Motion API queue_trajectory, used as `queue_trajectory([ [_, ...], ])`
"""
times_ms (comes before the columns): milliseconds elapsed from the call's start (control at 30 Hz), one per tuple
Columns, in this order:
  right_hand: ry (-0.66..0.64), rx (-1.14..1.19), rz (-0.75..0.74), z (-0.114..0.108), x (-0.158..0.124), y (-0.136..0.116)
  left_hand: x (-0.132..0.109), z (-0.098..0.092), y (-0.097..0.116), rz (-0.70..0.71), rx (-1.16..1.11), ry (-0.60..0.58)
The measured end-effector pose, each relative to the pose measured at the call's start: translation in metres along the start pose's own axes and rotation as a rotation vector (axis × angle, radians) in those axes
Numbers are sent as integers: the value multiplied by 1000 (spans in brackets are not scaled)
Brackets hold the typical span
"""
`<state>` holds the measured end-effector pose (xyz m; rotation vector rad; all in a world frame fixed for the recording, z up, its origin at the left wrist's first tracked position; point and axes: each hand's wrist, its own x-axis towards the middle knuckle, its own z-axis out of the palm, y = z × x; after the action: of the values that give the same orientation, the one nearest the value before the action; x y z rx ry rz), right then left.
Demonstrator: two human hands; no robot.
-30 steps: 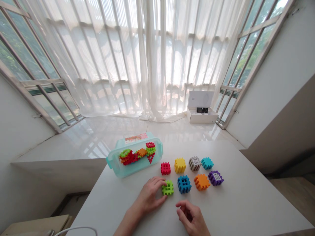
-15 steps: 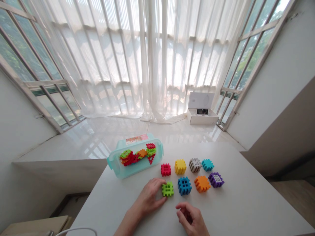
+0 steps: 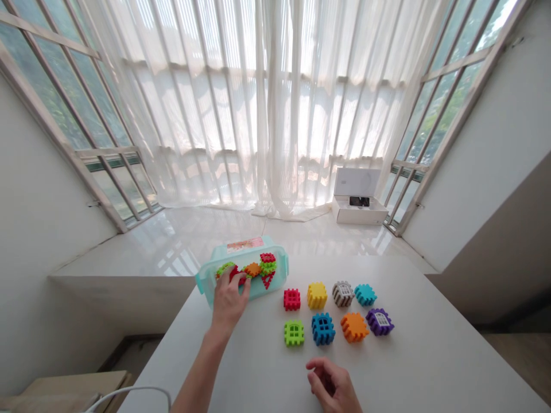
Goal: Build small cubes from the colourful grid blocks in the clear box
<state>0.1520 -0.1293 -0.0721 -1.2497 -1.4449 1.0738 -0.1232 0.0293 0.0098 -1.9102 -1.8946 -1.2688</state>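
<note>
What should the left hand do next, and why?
Probably close its fingers on the red block and lift it from the clear plastic box. The left hand is down among the box's blocks, while the right hand rests apart, near the two rows of toy blocks on the white table.

The left hand [image 3: 228,301] is at the near side of the box [image 3: 275,287], and this box stands in its way to the right. Between the box and the red block [image 3: 291,299] is only a narrow way. The blocks stand in two rows with small gaps: a finger can pass there, but a whole hand would touch them. The green block [image 3: 294,333] and the blue block [image 3: 323,328] are the nearest obstacles for the right hand [image 3: 331,384]. In front of them, the table [image 3: 430,361] gives wide room for sideways moving, and also right of the purple block [image 3: 379,322].
</note>
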Motion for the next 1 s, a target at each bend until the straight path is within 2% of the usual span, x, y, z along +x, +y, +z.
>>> queue_trajectory([
  [100, -1, 10, -4, 0, 0, 1, 15, 11, -16, -60, 176, -73],
  [233, -27, 22, -33, -1, 1, 4, 15, 18, -21, -67, 268, -155],
  [300, -28, 25, -38, -1, 1, 3, 14, 15, -17, -35, 275, -120],
  [433, -19, 23, -40, 0, 0, -2, 6, -4, -3, 91, 195, 55],
  [533, -4, 28, -28, -1, -1, -5, -16, -23, 11, 235, 44, 105],
  [633, -27, 47, -4, -5, 0, -5, -55, -38, 35, 413, -141, 30],
  [700, -88, 67, -7, -9, 1, -6, -84, -43, 53, 535, -285, -66],
  [800, -146, 89, -14, -15, 2, -9, -114, -46, 77, 681, -410, -287],
  [900, -110, 91, 13, -17, 2, -15, -122, -47, 89, 714, -470, -469],
  [1000, -89, 134, 58, -15, 3, -22, -117, -47, 91, 691, -510, -528],
])
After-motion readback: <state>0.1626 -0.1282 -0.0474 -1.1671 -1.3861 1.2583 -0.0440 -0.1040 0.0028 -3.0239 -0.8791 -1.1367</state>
